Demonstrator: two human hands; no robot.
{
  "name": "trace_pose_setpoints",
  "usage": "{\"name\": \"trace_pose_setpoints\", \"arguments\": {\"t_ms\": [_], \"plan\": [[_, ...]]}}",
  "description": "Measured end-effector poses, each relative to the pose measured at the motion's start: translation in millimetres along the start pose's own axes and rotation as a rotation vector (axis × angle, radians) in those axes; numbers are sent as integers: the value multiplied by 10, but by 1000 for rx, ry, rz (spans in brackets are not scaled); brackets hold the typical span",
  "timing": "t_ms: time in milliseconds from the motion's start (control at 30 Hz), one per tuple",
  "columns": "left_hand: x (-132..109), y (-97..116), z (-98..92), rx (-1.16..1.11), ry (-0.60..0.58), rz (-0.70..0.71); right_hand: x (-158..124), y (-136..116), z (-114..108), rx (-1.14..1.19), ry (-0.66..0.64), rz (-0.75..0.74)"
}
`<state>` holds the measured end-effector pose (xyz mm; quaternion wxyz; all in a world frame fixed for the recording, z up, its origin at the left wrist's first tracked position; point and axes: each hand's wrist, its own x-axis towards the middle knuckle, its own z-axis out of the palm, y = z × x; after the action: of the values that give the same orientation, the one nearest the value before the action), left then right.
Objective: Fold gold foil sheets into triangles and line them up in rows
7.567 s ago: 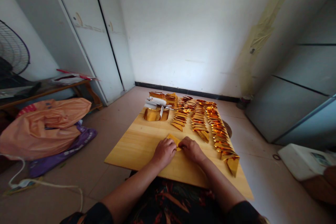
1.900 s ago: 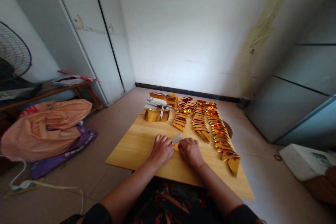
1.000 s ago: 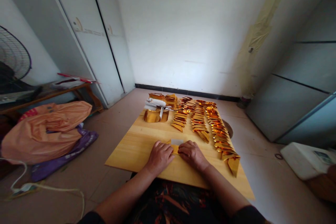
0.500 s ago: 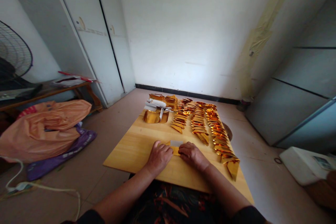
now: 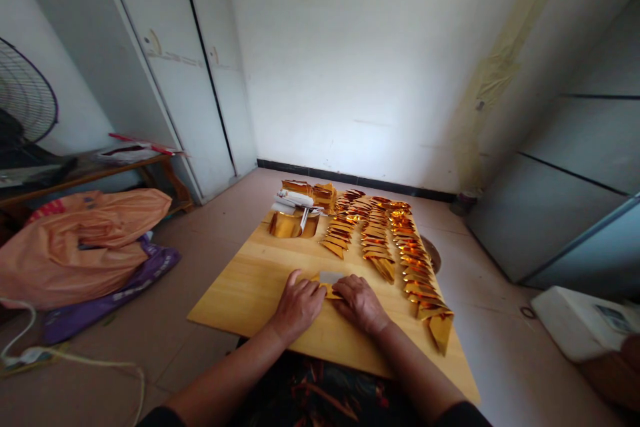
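A small piece of gold foil paper lies on the wooden board in front of me, its white underside turned up at the top. My left hand presses on its left side with curled fingers. My right hand presses on its right side, fingers also curled. Both hands touch the paper and hide most of it.
Three rows of folded gold pieces run along the board's right half. A stack of gold sheets with white rolls sits at the far left corner. An orange plastic bag lies on the floor left; a white box right.
The paper has been folded further: earlier it was a flat gold diamond, now a white flap shows on top. Both hands stayed pressed on it; the camera shifted slightly.
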<state>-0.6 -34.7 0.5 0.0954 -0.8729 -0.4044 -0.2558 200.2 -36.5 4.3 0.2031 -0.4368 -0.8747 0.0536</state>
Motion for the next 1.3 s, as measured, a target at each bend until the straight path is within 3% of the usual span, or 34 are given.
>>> {"name": "trace_pose_setpoints", "arguments": {"t_ms": [200,500,867,1067,1300], "plan": [[-12,6,-1,6,24,-1,-4,18,69,-30,34,-12],[-106,62,-71,-17,-65,-35,-41,-42,38,-94,39,-76],[-161,9,11,12,-146,-26,13,156,105,332,128,46],[-156,8,-10,31,-201,-19,94,140,10,355,13,127],[-169,18,12,40,-214,-44,267,44,-135,64,-234,290]]}}
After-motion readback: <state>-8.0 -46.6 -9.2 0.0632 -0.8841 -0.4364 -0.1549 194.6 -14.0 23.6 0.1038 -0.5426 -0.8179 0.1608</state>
